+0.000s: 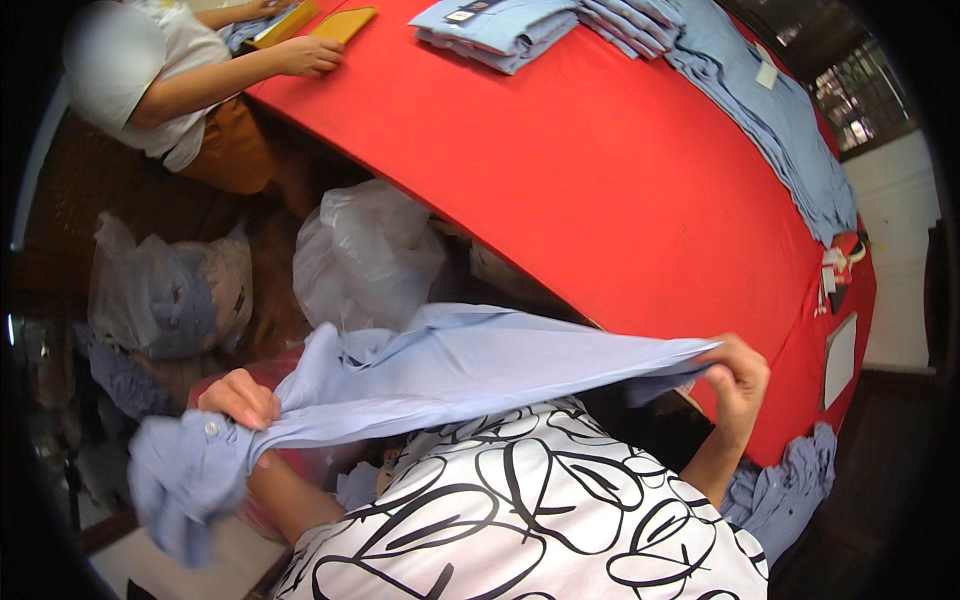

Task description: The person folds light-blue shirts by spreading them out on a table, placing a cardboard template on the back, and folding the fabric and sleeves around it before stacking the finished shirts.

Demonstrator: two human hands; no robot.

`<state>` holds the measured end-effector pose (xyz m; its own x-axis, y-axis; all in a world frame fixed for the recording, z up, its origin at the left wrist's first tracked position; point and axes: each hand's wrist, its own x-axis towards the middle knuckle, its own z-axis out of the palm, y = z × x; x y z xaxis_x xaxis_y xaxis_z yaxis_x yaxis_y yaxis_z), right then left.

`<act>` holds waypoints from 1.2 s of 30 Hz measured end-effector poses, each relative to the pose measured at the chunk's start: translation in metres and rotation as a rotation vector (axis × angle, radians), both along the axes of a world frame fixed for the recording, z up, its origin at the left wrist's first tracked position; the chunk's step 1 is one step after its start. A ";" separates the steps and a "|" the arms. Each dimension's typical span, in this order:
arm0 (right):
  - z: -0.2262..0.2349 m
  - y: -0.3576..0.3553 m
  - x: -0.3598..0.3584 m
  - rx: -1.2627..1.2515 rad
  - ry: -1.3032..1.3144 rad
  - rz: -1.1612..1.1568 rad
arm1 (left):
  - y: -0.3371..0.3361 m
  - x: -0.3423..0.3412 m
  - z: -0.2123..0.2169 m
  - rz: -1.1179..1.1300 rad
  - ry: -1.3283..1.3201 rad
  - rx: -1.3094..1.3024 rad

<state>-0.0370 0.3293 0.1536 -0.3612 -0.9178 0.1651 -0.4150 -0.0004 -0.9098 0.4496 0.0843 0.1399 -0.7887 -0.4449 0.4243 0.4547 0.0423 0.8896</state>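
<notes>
The left hand (238, 398) is closed on one end of a light blue shirt (450, 365), fingers curled over the bunched cloth near a small button, with the loose end hanging in a wad below it. The right hand (738, 378) pinches the other end between thumb and bent fingers, so the shirt is stretched taut between the two hands, held in the air in front of the person's black-and-white patterned top (530, 510), just off the near edge of the red desk (600, 200). On the far part of the desk lie folded blue shirts (500, 25), and a long pile of the same cloth (780, 120) runs along its right side. At the upper left another person's hand (310, 55) rests on a yellow board (343, 22). Clear plastic bags (365, 255) sit on the floor beside the desk, and more blue cloth (790, 485) hangs at the lower right.
</notes>
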 end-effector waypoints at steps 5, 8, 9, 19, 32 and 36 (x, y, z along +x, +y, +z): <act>-0.029 0.016 0.027 0.194 0.332 -0.271 | -0.042 -0.032 0.032 0.581 -0.035 -0.474; -0.008 0.064 -0.004 0.249 0.276 -0.299 | -0.053 -0.066 0.048 0.753 0.073 -0.866; 0.008 0.088 -0.017 0.227 0.223 -0.378 | -0.054 -0.088 0.068 0.673 0.129 -0.869; 0.101 0.075 -0.279 0.106 0.542 -0.944 | -0.200 -0.478 0.108 0.445 -0.240 -0.824; -0.129 0.014 -0.446 0.686 1.113 -0.987 | -0.213 -0.679 -0.073 0.540 -1.073 -1.048; -0.161 0.027 -0.388 0.717 0.922 -0.922 | -0.193 -0.585 -0.114 0.322 -0.896 -1.046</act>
